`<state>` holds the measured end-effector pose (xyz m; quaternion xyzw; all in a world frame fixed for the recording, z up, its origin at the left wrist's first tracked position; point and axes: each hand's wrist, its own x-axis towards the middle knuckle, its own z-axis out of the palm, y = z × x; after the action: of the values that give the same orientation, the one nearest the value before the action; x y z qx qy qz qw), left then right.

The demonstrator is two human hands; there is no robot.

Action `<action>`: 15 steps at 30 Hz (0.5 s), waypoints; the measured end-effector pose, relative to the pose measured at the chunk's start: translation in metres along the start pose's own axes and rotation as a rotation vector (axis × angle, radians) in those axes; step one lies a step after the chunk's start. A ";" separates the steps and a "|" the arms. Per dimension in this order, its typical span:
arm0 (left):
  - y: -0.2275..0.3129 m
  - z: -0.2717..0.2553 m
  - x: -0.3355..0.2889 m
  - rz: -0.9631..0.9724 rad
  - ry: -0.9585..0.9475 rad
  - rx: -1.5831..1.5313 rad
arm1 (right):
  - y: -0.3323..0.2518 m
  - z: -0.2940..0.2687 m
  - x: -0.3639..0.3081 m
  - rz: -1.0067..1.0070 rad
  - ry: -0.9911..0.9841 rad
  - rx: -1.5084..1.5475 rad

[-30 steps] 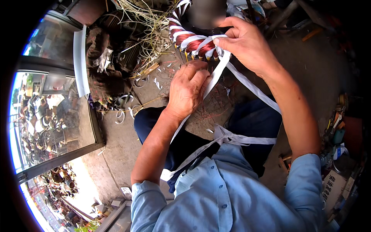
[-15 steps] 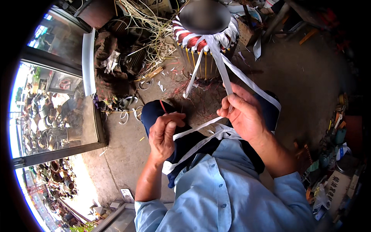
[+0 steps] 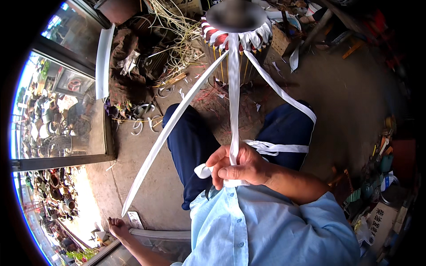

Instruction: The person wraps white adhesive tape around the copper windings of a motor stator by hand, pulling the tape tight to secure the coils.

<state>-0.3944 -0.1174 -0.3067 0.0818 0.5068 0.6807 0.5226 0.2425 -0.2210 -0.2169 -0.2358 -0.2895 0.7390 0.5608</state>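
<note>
A drum-like body [image 3: 208, 62] stands ahead of me, its rim wrapped in red cords and white strips, with yellow lines down its side. Far out at lower left, my left hand [image 3: 119, 228] is closed at the end of a white cloth strip [image 3: 171, 126], which runs taut and slanting from the rim. My right hand [image 3: 242, 166] is in front of my shirt, fingers curled round a second white strip [image 3: 234, 97] that comes straight down from the rim. A third white strip [image 3: 279, 91] hangs slack across to my right knee.
White strip loops [image 3: 277, 147] lie on my lap. Pale cane strands [image 3: 177, 31] and a dark brown heap [image 3: 126, 57] are at upper left. A glass door frame [image 3: 71, 162] stands on the left. Clutter and a lettered box [image 3: 381, 221] line the right.
My left hand has swung far out to the lower left, stretching a strip taut. My right hand has come down and left toward my waist, drawing the middle strip straight.
</note>
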 end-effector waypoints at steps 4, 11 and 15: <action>0.059 -0.151 0.029 0.064 0.645 0.270 | -0.032 -0.005 -0.018 -0.081 -0.134 -0.056; -0.085 0.141 -0.028 0.135 0.020 0.759 | -0.069 -0.023 -0.063 -0.219 -0.111 -0.164; -0.164 0.314 -0.095 -0.003 -0.616 0.773 | -0.064 -0.022 -0.077 -0.127 -0.142 -0.243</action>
<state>-0.0485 -0.0127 -0.2457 0.4664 0.5443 0.3862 0.5805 0.3219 -0.2786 -0.1868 -0.2303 -0.4299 0.6765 0.5518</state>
